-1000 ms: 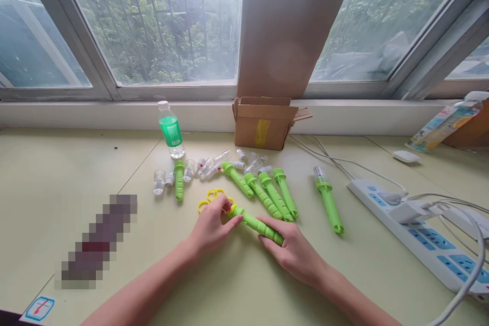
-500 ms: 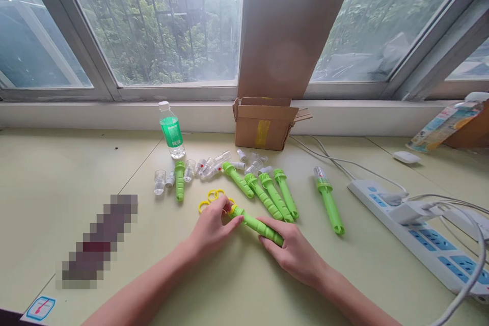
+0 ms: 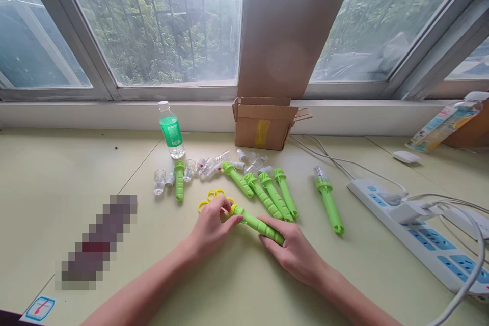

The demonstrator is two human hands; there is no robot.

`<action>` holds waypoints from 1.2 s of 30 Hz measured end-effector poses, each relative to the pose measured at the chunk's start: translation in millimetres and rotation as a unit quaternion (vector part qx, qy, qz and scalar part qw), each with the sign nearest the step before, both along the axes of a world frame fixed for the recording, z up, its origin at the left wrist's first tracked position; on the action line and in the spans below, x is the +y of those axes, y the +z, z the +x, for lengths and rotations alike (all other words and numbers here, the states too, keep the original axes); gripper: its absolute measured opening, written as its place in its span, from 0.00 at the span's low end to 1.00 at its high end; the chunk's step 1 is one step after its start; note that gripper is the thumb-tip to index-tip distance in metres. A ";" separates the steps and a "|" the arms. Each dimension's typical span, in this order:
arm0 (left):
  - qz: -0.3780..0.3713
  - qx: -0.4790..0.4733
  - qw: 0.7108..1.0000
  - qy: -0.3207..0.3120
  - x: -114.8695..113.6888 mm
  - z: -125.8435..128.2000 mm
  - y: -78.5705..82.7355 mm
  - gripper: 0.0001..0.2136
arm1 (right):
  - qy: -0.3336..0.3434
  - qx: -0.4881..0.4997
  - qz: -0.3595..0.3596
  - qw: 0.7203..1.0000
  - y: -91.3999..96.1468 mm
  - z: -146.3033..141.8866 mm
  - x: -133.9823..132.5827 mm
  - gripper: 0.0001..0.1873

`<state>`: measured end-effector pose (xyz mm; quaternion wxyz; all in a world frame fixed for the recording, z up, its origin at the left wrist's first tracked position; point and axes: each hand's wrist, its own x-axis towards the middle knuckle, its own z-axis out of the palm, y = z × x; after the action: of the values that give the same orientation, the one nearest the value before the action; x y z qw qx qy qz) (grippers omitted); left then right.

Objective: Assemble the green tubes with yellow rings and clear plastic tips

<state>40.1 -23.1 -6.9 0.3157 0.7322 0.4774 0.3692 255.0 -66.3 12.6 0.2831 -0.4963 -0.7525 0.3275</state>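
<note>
My right hand [image 3: 292, 244] is wrapped round the lower end of a green plastic tube handle [image 3: 252, 221], which lies slanted with its threaded end to the upper left. At that end my left hand [image 3: 214, 221] pinches a yellow ring [image 3: 234, 209], which sits round the tube's neck; my fingers partly cover it. Just beyond my left hand lie several loose yellow rings [image 3: 203, 206]. Behind the held tube, several more green tube handles [image 3: 263, 197] rest side by side. To the right lies a green handle with a clear cap [image 3: 330, 204].
Clear ribbed cups [image 3: 159, 182] and small white parts [image 3: 170, 180] are scattered behind my hands, near another green handle [image 3: 179, 181]. A water bottle [image 3: 171, 131] and cardboard box [image 3: 263, 127] stand at the back. A power strip [image 3: 420, 239] with cables lies right; a blurred-out object [image 3: 99, 242] left.
Almost nothing differs; both hands keep their hold on the tube and ring, with only a very slight shift of the left fingers at the yellow ring.
</note>
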 end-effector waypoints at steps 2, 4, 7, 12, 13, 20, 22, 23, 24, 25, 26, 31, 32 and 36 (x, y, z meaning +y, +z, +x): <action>0.011 -0.014 1.000 0.003 0.2 0.4 1.1 0.10 | -0.008 0.011 0.000 1.000 -1.6 0.2 0.4 0.15; 0.021 -0.021 1.000 0.001 0.7 0.3 2.8 0.10 | -0.012 0.021 -0.002 1.000 -2.9 0.2 0.6 0.15; 0.027 -0.028 0.999 -0.012 1.7 -0.5 5.3 0.14 | -0.016 0.036 -0.005 0.999 -3.7 -0.4 0.4 0.18; 0.034 -0.038 0.999 -0.014 2.4 0.1 4.4 0.18 | -0.021 0.046 -0.010 0.999 -4.5 -1.8 0.1 0.20; 0.037 -0.044 0.998 -0.011 2.0 0.6 3.7 0.17 | -0.022 0.045 -0.010 0.999 -4.7 -2.0 0.0 0.20; 0.061 -0.040 0.997 0.030 -2.9 2.9 3.9 0.15 | -0.025 0.054 -0.013 0.998 -3.2 -1.6 0.0 0.19; 0.070 -0.040 0.996 0.035 -3.3 2.8 4.8 0.15 | -0.026 0.060 -0.020 0.998 -2.9 -1.5 0.0 0.19; 0.076 -0.042 0.996 0.035 -3.3 2.6 5.2 0.16 | -0.027 0.065 -0.024 0.997 -3.0 -1.4 -0.1 0.20; 0.082 -0.045 0.995 0.035 -3.2 2.4 5.4 0.16 | -0.028 0.069 -0.028 0.997 -3.1 -1.3 -0.3 0.20; 0.088 -0.048 0.994 0.035 -3.1 2.2 5.7 0.16 | -0.029 0.073 -0.032 0.996 -3.2 -1.3 -0.4 0.20; 0.093 -0.050 0.994 0.035 -3.0 2.0 5.9 0.16 | -0.031 0.076 -0.036 0.996 -3.4 -1.1 -0.6 0.20; 0.107 -0.051 0.992 0.039 -3.9 2.4 6.0 0.15 | -0.039 0.091 -0.055 0.994 -3.1 -1.1 -1.3 0.20; 0.107 -0.053 0.992 0.040 -4.0 2.7 5.9 0.15 | -0.041 0.097 -0.060 0.993 -2.9 -1.3 -1.4 0.20; 0.096 -0.064 0.993 0.027 -3.2 3.7 4.7 0.17 | -0.056 0.142 -0.099 0.983 -2.5 -2.9 -1.7 0.19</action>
<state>43.8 -26.3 -2.1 0.2639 0.7209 0.4384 0.4674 252.1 -68.0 10.1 0.3549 -0.5118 -0.6395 0.4507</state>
